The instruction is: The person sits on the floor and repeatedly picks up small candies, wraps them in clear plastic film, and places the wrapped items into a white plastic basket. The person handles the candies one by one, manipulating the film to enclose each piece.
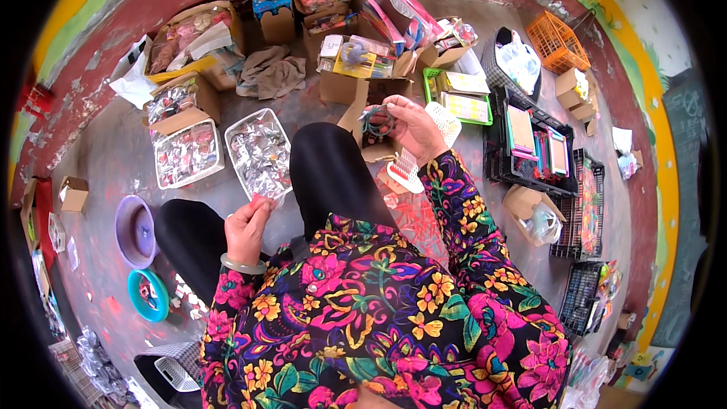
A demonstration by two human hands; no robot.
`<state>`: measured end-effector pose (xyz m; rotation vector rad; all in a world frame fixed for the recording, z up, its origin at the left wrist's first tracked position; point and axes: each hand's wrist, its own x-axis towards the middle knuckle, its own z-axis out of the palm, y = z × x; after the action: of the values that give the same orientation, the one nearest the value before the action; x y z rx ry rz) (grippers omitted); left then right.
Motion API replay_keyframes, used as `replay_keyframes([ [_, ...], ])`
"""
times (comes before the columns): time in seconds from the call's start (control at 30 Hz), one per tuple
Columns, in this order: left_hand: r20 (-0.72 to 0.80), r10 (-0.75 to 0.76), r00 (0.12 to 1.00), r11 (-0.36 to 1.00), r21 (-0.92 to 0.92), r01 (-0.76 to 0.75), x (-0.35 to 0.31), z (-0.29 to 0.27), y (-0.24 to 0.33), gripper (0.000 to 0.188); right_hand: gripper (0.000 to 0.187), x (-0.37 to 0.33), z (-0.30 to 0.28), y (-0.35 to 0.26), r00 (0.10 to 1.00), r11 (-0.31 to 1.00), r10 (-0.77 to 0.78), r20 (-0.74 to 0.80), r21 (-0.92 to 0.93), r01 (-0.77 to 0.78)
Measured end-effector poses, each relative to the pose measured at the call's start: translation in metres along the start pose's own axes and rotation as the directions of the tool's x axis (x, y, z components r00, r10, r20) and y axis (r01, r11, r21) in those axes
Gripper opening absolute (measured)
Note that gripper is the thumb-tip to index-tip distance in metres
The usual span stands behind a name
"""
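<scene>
The right hand [413, 127] clamps a tangled, wiry bundle [376, 123], while the left hand [246, 229] pinches a small pink scrap [263, 199], too blurred to identify.

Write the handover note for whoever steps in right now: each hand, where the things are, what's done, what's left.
Left hand: raised near the left knee, fingers pinched on a small pink piece.
Right hand: held out over the right knee, gripping a small green-and-red bundle; what it is cannot be told.
Around: clear tray of wrapped packets on the floor just ahead of the left hand, a second one beside it; white lattice basket under the right hand.
Done: both items picked up.
Left: neither is set down; destination unclear.
</scene>
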<state>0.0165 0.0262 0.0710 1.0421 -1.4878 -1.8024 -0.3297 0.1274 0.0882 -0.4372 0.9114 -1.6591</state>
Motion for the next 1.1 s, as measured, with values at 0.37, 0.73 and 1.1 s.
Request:
replay_keyframes([
  [0.37, -0.014, 0.038, 0.999, 0.997, 0.072, -0.037, -0.005, 0.001, 0.011, 0.018, 0.015, -0.01, 0.101, 0.054, 0.923, 0.911, 0.286, 0.259, 0.226, -0.346],
  [0.73, 0.009, 0.039, 0.999, 0.959, 0.281, -0.04, -0.009, -0.004, 0.016, 0.02, 0.011, -0.012, 0.124, 0.082, 0.922, 0.942, 0.335, 0.192, -0.051, -0.332],
  [1.1, 0.038, -0.041, 0.998, 0.958, 0.286, 0.028, -0.005, -0.007, 0.007, 0.02, 0.017, -0.017, 0.134, 0.069, 0.911, 0.9, 0.372, 0.179, -0.309, -0.307],
])
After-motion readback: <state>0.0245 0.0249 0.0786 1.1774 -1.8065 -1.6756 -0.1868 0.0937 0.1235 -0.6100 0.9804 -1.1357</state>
